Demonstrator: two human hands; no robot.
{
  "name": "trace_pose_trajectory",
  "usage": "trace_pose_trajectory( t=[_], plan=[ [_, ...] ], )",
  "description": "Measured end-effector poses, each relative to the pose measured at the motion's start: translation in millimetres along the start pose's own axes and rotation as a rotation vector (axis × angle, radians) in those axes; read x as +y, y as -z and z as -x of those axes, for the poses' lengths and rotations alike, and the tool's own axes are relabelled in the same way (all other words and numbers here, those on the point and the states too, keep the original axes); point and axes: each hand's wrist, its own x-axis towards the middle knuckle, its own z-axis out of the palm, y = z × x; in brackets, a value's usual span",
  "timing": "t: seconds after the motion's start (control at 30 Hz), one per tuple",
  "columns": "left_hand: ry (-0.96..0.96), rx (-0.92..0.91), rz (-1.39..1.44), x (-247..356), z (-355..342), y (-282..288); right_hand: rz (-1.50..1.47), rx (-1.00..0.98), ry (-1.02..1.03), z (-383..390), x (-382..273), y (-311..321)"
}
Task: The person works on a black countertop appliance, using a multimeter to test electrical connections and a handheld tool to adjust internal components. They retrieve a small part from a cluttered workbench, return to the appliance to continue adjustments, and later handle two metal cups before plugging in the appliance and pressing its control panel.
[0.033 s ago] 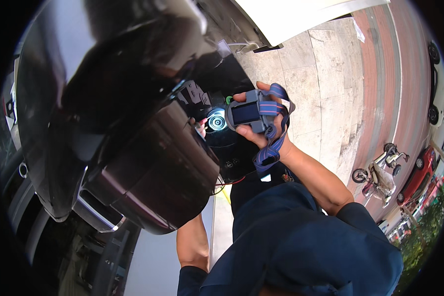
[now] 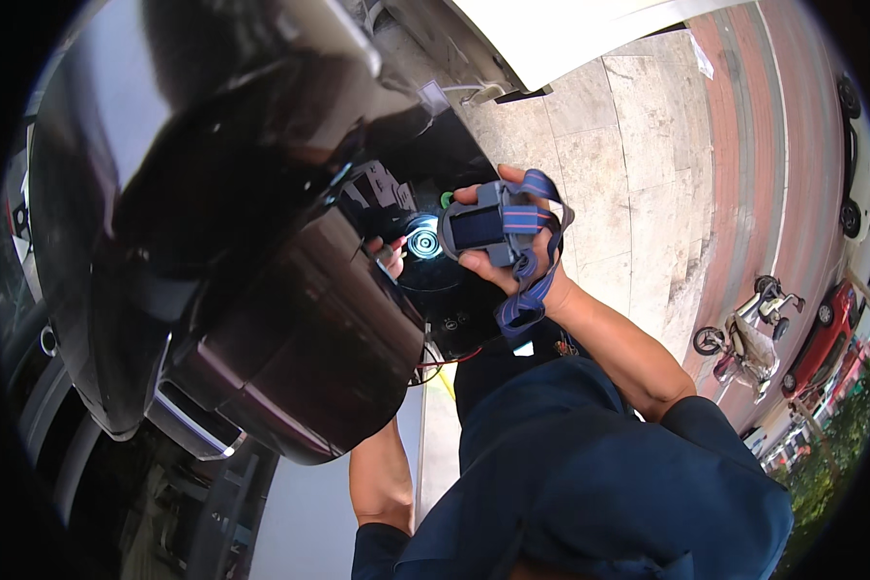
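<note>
My right hand [image 2: 488, 275] is closed round a headlamp [image 2: 478, 227] with a grey housing and a blue striped strap [image 2: 527, 314]. The headlamp is over a glossy black panel [image 2: 445, 300], beside a bright ringed light spot [image 2: 423, 242]. My left forearm [image 2: 382, 474] passes behind a large dark, glossy appliance housing [image 2: 309, 338]. Past that housing's edge, a few fingers of my left hand [image 2: 391, 257] show near the light spot. Most of that hand is hidden, and I cannot see what it touches.
Thin red and black wires [image 2: 454, 360] hang near the panel's lower edge. A small green round piece [image 2: 447, 199] is by the headlamp. A white sheet-like surface [image 2: 570, 39] is at the top. Pavement tiles [image 2: 590, 145], a parked scooter [image 2: 744, 338] and a red car [image 2: 822, 338] are to the right.
The headlamp has shifted slightly left with my right hand. A little more of my left fingers shows past the housing. The view itself has moved slightly.
</note>
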Motion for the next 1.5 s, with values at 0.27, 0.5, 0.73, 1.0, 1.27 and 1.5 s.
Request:
trace_pose_trajectory(
  t=[0.27, 0.5, 0.73, 1.0, 1.27, 1.5],
  plan=[
    [0.007, -0.041, 0.047, 2, -6, -4, 0.013, -0.044, 0.173, 11, 20, -1],
    [0.005, -0.052, -0.014, -3, -12, 5, -0.131, -0.078, 0.185, 19, 18, -6],
    [-0.009, -0.056, 0.004, -10, -13, 7, -0.125, -0.093, 0.129, 27, 11, -6],
    [-0.124, -0.125, -0.096, -13, -11, 10, -0.08, -0.112, 0.22, 24, 9, -6],
    [-0.208, -0.174, -0.139, -12, -15, 7, -0.428, -0.147, -0.248, 36, 30, 2],
    [-0.238, -0.205, -0.156, -5, -20, 1, -0.182, -0.111, 0.207, 23, 19, -6]
  ],
)
